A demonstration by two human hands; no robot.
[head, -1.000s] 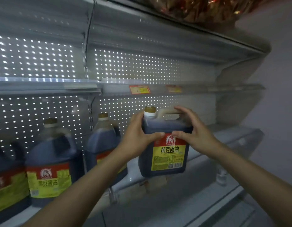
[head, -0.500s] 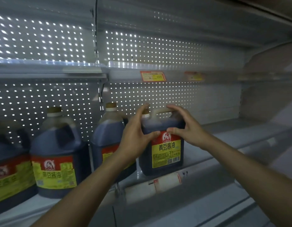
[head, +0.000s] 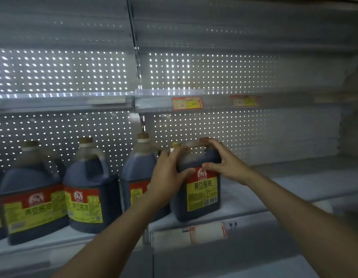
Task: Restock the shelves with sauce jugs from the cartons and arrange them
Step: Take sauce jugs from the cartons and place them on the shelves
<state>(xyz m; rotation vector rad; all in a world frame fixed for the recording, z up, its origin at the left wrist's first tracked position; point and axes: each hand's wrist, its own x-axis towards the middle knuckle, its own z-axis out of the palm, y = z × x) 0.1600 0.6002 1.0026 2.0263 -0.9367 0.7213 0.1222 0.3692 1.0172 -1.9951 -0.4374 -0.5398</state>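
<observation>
A: Position of the jug in hand?

B: Sauce jug (head: 198, 189) stands upright on the shelf (head: 294, 183), base close to the front lip, yellow-and-red label facing out. It is the rightmost of the row.

A: Hands?

B: Both on it. Left hand (head: 168, 177) wraps the left shoulder, thumb across the front just above the label, fingers curled round the back near the cap. Right hand (head: 224, 163) clamps the right upper corner, fingers over the handle on top, thumb pressed on the label's red band.

A: Neighbours?

B: 3 more jugs in plain view to the left: the nearest jug (head: 138, 173) sits just beside and slightly behind the held one, partly hidden by the left forearm. Then the middle jug (head: 89, 189), then the far-left jug (head: 31, 197). A sliver of another shows at the frame's left edge.

A: Open room?

B: Right of the held jug the shelf surface runs bare toward the right side. Behind it, the perforated back panel (head: 214, 129) glows with light dots.

A: Edges?

B: Front lip carries a white price strip (head: 206, 231) directly below the held jug. The upper shelf (head: 63, 102) has an orange price tag (head: 187, 103) and a second, blurred tag (head: 244, 100) on its rail. A vertical upright (head: 141, 87) splits the 2 bays, above the nearest jug.
</observation>
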